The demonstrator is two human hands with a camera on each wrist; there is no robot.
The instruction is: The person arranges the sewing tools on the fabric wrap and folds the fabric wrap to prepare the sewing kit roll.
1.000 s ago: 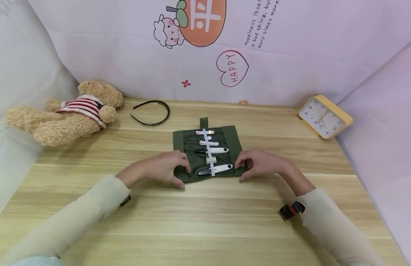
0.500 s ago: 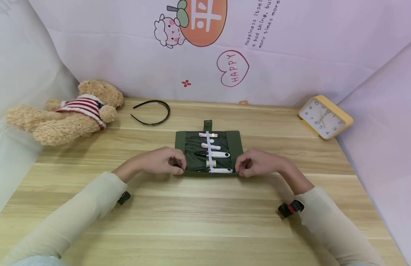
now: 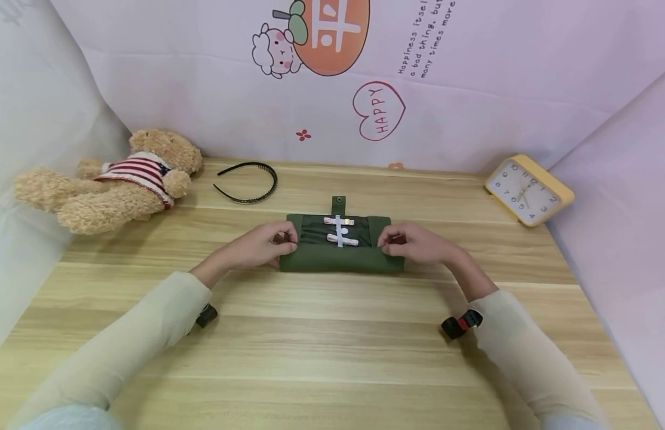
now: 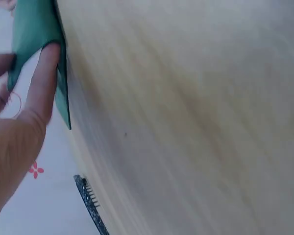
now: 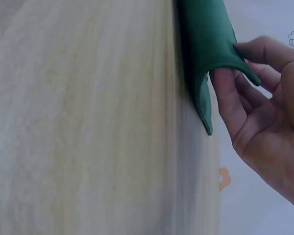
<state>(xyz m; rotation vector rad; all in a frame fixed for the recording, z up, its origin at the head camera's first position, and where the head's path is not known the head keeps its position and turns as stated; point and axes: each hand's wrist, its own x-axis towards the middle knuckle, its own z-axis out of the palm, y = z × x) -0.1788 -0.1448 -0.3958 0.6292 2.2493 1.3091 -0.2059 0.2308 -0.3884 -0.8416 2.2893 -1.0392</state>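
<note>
A dark green fabric sewing pouch lies on the table with its near part folded up and over toward the back. My left hand pinches the left end of the folded edge; in the left wrist view the green fabric curves over a finger. At the other end my right hand pinches the same edge between thumb and fingers, and the right wrist view shows the fold arched open. Two pale pink-and-white items stay visible under a white elastic strap. A snap tab sticks out at the back.
A teddy bear in a striped shirt lies at the back left. Beside it is a black headband. A yellow clock stands at the back right. Printed white cloth hangs behind the wooden table.
Both hands have taken hold of the pouch's near edge and moved it up and away from the person. The folded part now covers the two white-handled tools and the spool.
</note>
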